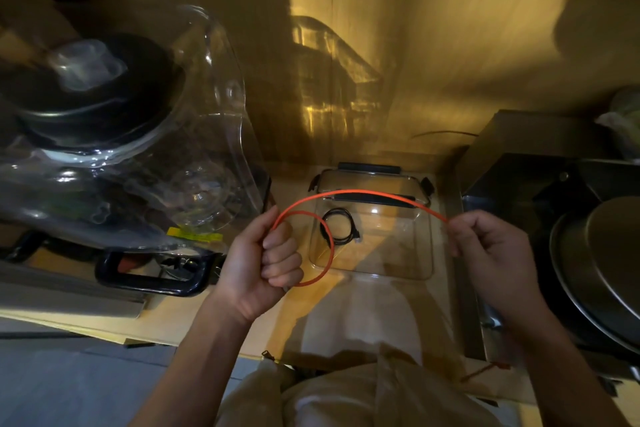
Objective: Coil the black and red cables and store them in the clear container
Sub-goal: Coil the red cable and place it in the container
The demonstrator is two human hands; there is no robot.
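From the head camera, the clear container [374, 236] sits open on the wooden surface [363, 308], and everything else is placed around it. Inside it, toward its left side, the black cable [337, 227] lies coiled on the floor of the box. In front of its left edge the left hand [263, 263] is fisted around the red cable [363, 192], holding one finished loop that hangs partly over the container's left wall. From that fist the red cable arcs up and across above the container to the right hand [495, 250], which pinches it between thumb and fingertips just beyond the container's right front corner. Left of the container stands a heap of clear plastic ware [194, 163] over a black handle [152, 279]; right of it are dark metal pans [595, 263].
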